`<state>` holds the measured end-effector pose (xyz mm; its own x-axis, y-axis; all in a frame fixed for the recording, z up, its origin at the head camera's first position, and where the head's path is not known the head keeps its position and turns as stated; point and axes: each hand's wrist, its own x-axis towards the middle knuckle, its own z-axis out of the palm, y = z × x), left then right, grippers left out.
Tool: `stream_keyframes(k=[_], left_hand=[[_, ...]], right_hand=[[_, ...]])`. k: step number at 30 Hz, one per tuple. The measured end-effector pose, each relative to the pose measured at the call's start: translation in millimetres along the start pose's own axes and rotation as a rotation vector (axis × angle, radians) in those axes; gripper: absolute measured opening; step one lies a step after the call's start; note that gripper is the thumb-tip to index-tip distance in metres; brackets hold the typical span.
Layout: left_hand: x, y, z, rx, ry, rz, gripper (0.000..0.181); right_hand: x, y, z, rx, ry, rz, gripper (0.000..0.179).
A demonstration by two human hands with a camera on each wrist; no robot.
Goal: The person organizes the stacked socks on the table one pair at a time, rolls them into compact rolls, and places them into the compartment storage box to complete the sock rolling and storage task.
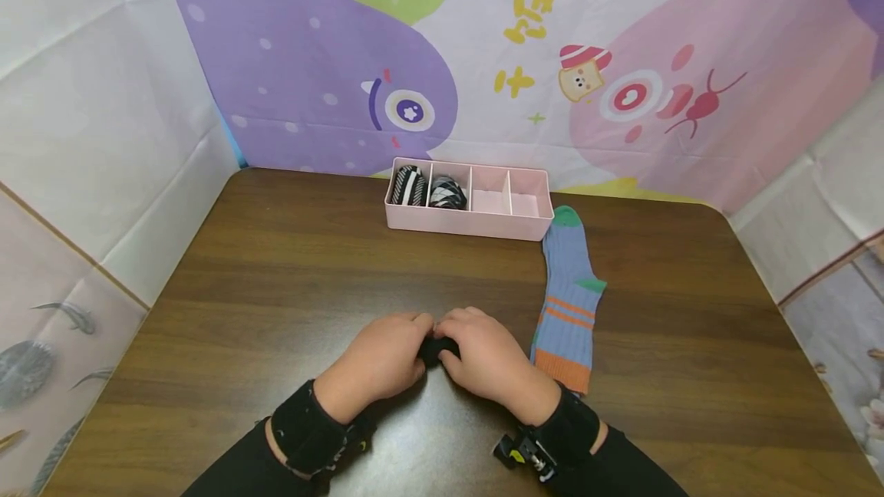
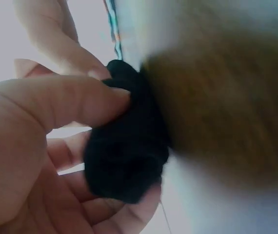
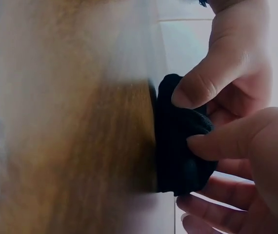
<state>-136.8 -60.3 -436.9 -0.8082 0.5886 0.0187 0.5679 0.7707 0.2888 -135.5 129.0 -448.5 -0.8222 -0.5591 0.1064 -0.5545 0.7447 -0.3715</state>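
A small rolled black sock lies at the tabletop in front of the person, with both hands on it. On its left side the left hand grips it, thumb pressed on the fabric and fingers curled behind. From the other side the right hand pinches the same roll between thumb and fingers. The dark bundle shows a folded opening at its near end in the left wrist view. Much of it is hidden by the hands in the head view.
A pink box with several compartments stands at the back; its two left ones hold a striped rolled sock and a black-and-white patterned roll. Blue socks with orange cuffs lie flat beside the right hand, toes near the box's corner.
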Motion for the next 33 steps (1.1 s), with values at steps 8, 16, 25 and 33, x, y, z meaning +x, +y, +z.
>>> stream_keyframes(k=[8, 16, 25, 33], left_hand=[[2.7, 3.2, -0.8, -0.157, -0.027, -0.193, 0.027], [3.3, 9.6, 2.6, -0.2, 0.037, -0.264, 0.028], [4.4, 15.4, 5.0, -0.249, -0.018, -0.285, 0.032], [4.1, 21.0, 4.0, -0.352, -0.061, -0.242, 0.037]], right_hand=[[-0.9, -6.2, -7.5, -0.027, 0.013, 0.004, 0.027], [-4.9, -18.9, -9.7, 0.044, 0.014, 0.014, 0.032], [-6.1, -17.6, -6.1, 0.018, 0.035, 0.038, 0.03], [-7.5, -18.7, -11.1, -0.115, 0.126, 0.039, 0.025]])
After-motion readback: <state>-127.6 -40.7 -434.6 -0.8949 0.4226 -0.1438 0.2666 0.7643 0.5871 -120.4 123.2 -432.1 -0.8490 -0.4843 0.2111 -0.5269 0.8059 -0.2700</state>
